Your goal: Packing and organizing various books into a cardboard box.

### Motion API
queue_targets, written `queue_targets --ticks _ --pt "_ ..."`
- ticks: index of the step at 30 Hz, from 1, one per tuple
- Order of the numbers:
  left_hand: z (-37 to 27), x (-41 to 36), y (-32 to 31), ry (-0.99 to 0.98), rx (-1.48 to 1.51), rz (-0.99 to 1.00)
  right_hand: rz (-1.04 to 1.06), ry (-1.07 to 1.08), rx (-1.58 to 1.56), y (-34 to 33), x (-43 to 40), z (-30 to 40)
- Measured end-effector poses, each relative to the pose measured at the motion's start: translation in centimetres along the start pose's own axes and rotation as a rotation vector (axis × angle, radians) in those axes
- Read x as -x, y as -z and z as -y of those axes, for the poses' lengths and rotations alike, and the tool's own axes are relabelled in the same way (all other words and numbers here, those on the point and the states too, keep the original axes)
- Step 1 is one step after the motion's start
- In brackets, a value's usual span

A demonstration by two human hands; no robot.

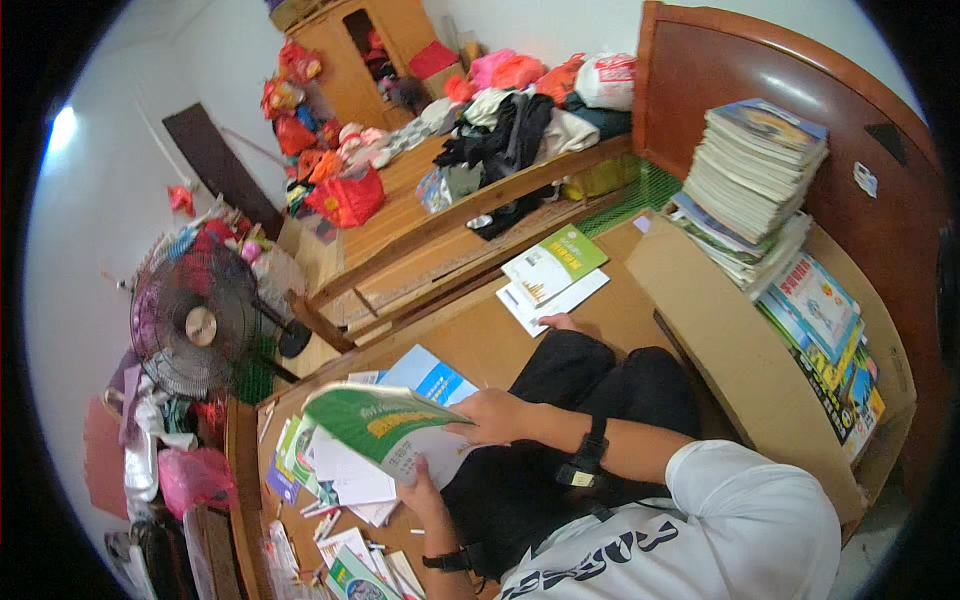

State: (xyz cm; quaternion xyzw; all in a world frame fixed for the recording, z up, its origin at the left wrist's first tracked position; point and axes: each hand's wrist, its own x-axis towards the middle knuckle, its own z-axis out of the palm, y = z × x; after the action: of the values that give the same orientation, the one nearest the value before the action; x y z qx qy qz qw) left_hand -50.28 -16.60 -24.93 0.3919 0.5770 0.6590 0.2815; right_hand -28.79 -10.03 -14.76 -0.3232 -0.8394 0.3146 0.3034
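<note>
A green and white paperback book (390, 424) is held tilted between my two hands. My right hand (491, 416) grips its right edge, fingers closed on the cover. Lower down, my left hand (424, 495) holds the bottom edge, thumb on the cover. Behind the book lies a blue and white book (427, 375). White papers (349, 469) and other booklets are spread beside and partly under it. Beyond my legs, a green and white book (555, 262) rests on a white one (592, 291), near a bare foot.
A cardboard box (750, 360) at right holds a tall stack of books (754, 172) and colourful magazines (817, 307). Pens and small items lie at lower left. A black standing fan (199, 326) stands beyond the wooden bed rail (465, 210). Clothes and bags are piled farther back.
</note>
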Motion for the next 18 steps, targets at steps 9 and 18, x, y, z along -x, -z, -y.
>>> queue_targets --ticks 9,18 --pt "-15.4 -9.1 -9.3 -0.437 -0.200 0.311 -0.618 0.013 -0.452 12.7 -2.4 0.8" --pt "-34.6 -11.1 -29.8 -0.667 0.095 0.711 -1.068 0.164 -0.145 34.2 4.3 7.3"
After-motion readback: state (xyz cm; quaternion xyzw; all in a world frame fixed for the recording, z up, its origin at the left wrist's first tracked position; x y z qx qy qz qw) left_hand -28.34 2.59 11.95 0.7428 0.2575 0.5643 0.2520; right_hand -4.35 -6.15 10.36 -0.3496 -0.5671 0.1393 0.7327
